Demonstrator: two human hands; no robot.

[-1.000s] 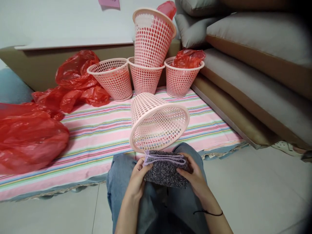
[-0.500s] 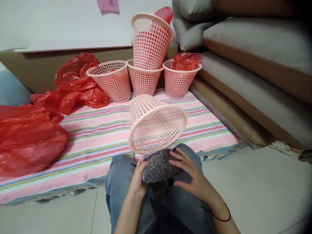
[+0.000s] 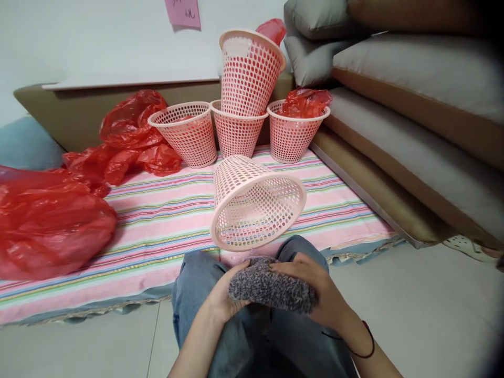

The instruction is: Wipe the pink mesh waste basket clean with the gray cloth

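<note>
A fuzzy dark-grey folded cloth [image 3: 271,286] is held between my two hands, low over my knees. My left hand [image 3: 225,294] grips its left end, thumb on top. My right hand [image 3: 321,289] is wrapped round its right end, with the fingers lying over the upper edge. Just beyond the cloth, a pink perforated plastic basket [image 3: 236,181] lies on its side, its wide mouth turned toward me. The basket touches neither hand.
Behind stand more pink baskets: one at the left [image 3: 192,142], one stacked in another [image 3: 250,73], and one at the right [image 3: 291,136] with a red bag. Red plastic bags [image 3: 59,226] lie left on the striped sheet [image 3: 157,210]. Grey cushions [image 3: 413,73] are piled right.
My right hand has closed onto the cloth, where its fingers were spread before. The cloth has tipped and now shows its thick folded edge. The view has shifted slightly.
</note>
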